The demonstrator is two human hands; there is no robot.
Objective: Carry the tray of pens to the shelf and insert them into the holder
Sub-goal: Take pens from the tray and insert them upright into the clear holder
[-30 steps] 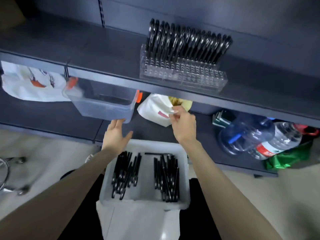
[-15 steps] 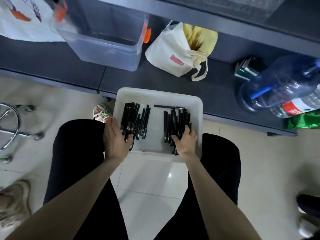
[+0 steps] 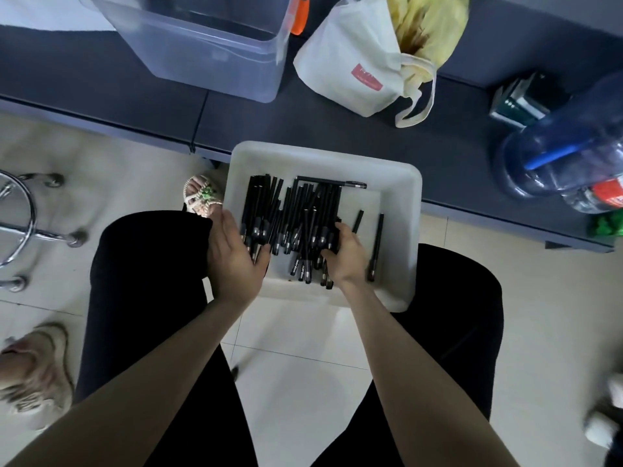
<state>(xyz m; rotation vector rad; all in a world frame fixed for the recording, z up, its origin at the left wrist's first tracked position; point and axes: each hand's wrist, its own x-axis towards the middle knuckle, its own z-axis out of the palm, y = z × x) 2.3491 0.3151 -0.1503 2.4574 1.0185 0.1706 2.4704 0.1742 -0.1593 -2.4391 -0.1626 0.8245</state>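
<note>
White rectangular tray (image 3: 397, 203), rounded rim, and there inside it the pens (image 3: 296, 214), black, bunched lengthwise toward the left (one crosswise at the far wall, two strays right).

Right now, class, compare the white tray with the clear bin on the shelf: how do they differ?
The white tray is opaque; the clear bin is see-through. The tray is shallow, the bin deep-walled. The tray holds black pens; the bin's contents are unclear. The bin has an orange latch; the tray shows none. Both are rectangular and open-topped.
</note>
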